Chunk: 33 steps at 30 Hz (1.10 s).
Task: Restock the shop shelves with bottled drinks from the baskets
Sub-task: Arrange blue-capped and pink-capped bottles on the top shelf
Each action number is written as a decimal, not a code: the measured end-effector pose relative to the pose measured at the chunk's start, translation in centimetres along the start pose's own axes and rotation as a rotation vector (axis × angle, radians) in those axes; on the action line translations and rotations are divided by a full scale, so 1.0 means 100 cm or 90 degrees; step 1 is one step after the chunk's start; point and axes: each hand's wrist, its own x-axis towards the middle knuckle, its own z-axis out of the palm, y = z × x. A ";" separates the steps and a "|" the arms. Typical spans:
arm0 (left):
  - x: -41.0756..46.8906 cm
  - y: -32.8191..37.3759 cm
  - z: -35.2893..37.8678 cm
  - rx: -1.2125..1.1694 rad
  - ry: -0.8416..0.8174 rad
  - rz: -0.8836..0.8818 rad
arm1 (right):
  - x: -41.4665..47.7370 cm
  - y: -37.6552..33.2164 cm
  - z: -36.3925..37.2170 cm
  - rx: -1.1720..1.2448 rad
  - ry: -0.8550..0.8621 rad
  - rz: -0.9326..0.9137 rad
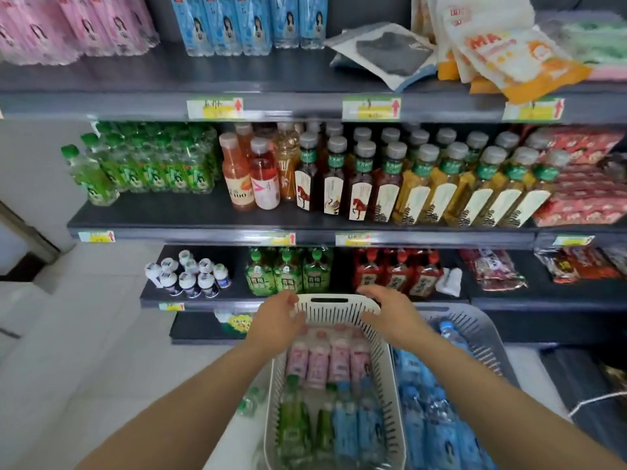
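A white slatted basket point(330, 315) stands on the floor below me, in front of the shelves. It holds pink bottles point(319, 361) at the far end, green bottles point(293, 422) and blue bottles point(359, 425) nearer me. My left hand point(280, 317) grips the far left corner of its rim. My right hand point(390, 312) curls over the far right corner, thumb inside and fingers outside. A grey basket point(476, 329) of blue bottles point(427, 401) sits against its right side.
The top shelf point(135, 103) carries pink bottles point(68, 28), blue bottles point(237, 25) and snack bags point(502, 45). Green bottles point(152, 164) and tea bottles point(407, 181) fill the middle shelf. A loose green bottle point(249, 401) lies on the floor left of the white basket.
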 end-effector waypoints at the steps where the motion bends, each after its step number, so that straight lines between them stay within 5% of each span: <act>1: -0.002 -0.009 0.013 0.001 -0.018 -0.023 | -0.002 0.009 0.010 0.017 -0.012 0.022; 10: -0.009 -0.081 0.137 -0.059 -0.245 -0.178 | -0.011 0.087 0.095 0.124 -0.056 0.098; 23: -0.001 -0.131 0.257 0.001 -0.440 -0.211 | 0.004 0.137 0.155 0.238 -0.055 0.116; 33: -0.012 -0.129 0.251 -0.204 -0.406 -0.249 | -0.002 0.136 0.156 0.272 -0.041 0.143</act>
